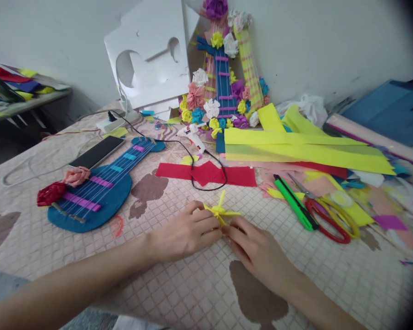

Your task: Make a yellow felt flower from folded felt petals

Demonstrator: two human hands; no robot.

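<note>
Between my two hands is a small yellow paper flower (219,211) with thin pointed petals spreading out. My left hand (189,229) has its fingers closed on the flower's left and lower side. From the right, my right hand (253,243) pinches it low down, its fingertips meeting those of the left. The flower's underside is hidden by my fingers. Beyond the hands lies a red paper strip (168,171) with a diamond-shaped middle, a black cable looping over it. Left of my hands rests a blue paper guitar (115,195) with purple bars, white strings and two paper roses.
A white glue gun (193,136) lies behind the red strip. To the right are a green cutter knife (292,201), red-and-yellow scissors (326,220) and yellow paper sheets (296,151). Flower-covered paper guitars (223,82) lean on the wall. A phone (97,152) lies at left.
</note>
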